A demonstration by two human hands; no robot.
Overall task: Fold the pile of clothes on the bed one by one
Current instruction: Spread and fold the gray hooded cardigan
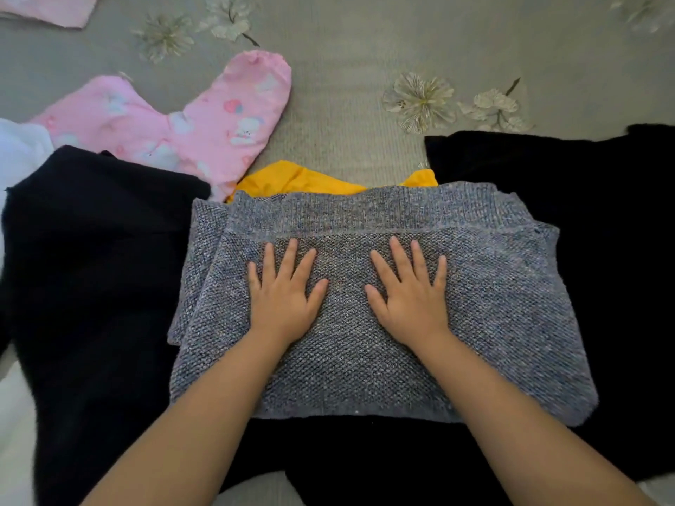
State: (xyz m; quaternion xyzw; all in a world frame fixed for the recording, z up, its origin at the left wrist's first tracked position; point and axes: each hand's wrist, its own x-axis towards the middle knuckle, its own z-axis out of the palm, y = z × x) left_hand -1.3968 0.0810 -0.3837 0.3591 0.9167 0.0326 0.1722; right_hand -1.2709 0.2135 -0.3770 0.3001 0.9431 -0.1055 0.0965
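A grey-blue knitted garment lies folded into a rough rectangle in the middle of the bed. My left hand and my right hand both press flat on its top, fingers straight and spread, side by side. Under and around it spreads a black garment at the left and more black fabric at the right. A yellow garment peeks out from behind the knit's far edge.
Pink printed trousers lie at the back left, with white cloth at the far left edge and a pink piece in the top left corner. The grey flowered bedspread stretches beyond.
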